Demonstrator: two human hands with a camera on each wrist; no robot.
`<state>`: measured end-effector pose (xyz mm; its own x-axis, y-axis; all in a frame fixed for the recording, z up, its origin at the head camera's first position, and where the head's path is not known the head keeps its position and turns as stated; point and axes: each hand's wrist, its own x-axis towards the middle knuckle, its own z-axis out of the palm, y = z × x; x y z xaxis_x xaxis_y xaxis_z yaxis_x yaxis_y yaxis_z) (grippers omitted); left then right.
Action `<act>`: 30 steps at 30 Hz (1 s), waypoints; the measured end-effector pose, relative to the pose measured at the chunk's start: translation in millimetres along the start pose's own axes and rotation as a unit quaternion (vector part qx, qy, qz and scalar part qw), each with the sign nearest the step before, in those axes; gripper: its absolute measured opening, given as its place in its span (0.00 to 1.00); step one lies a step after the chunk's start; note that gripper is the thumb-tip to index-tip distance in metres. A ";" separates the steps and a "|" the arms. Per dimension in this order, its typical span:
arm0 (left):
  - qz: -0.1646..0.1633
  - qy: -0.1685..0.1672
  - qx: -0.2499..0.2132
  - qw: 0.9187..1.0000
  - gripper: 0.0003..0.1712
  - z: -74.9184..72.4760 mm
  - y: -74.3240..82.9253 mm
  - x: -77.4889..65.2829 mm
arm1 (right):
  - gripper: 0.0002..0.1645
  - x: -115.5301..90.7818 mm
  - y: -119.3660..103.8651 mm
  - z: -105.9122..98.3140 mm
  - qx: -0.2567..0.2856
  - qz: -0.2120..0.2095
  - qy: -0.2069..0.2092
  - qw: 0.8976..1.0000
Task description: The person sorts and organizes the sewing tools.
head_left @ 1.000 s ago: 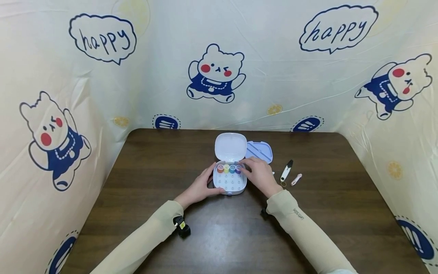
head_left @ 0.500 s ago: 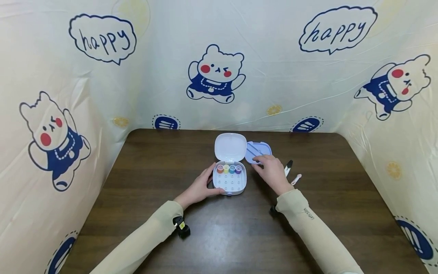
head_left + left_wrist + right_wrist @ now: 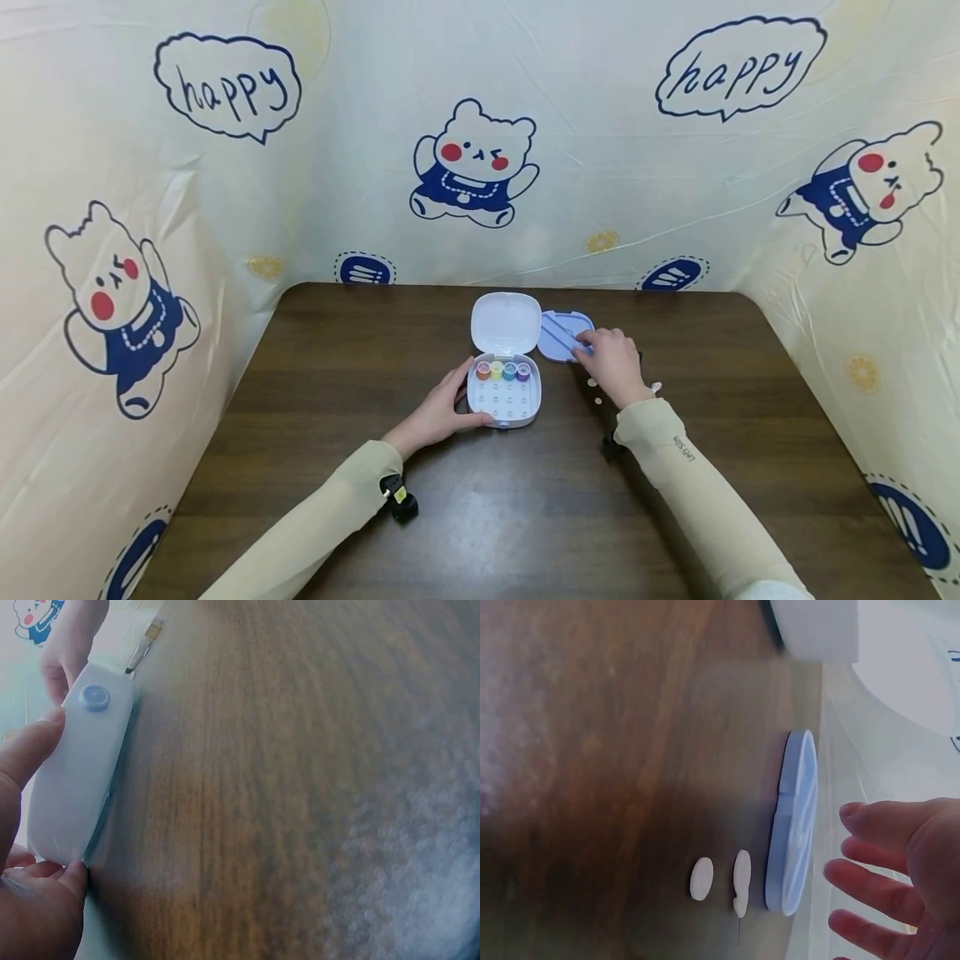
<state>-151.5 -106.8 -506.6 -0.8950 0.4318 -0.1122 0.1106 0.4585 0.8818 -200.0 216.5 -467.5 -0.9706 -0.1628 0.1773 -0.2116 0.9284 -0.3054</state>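
Note:
My left hand [image 3: 438, 414] grips the left side of a white box [image 3: 503, 408], thumb at its front and fingers curled round the side. The lid [image 3: 506, 323] stands raised at the back. Inside, rows of small pegs show, and small round pots [image 3: 509, 370] in orange, yellow, blue and purple line the back row. Right of the box lies a lavender-blue tray [image 3: 782, 836] with diagonal bars. Over the tray's right edge is my right hand [image 3: 615, 364]; in the right wrist view its fingers are spread with nothing between them.
Two small white oval pieces [image 3: 701, 879] [image 3: 741, 879] lie on the brown table [image 3: 465, 508] near the tray. Mostly hidden behind my right hand, a small pinkish-white item [image 3: 656, 387] lies to the right. Printed sheeting [image 3: 480, 242] rises behind the table.
My right hand has left the purple pot and moved right, past the box and across to the tray's right edge. My left hand stays on the box.

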 end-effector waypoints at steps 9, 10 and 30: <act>0.003 0.001 -0.002 1.000 0.64 -0.6 -0.1 -0.4 | 0.21 11.8 7.3 4.7 -0.026 0.040 -0.038 0.998; 0.004 0.001 -0.003 1.000 0.64 -0.6 -0.2 -0.6 | 0.22 12.6 7.5 5.3 -0.027 0.044 -0.043 0.998; -0.002 0.004 0.001 1.000 0.64 0.3 0.3 -1.6 | 0.27 18.3 7.8 11.1 -0.039 0.076 -0.082 0.993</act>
<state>-149.9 -107.1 -506.3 -0.8984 0.4246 -0.1120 0.1084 0.4615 0.8805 -220.7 217.0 -477.0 -0.9976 -0.0653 -0.0223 -0.0579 0.9686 -0.2420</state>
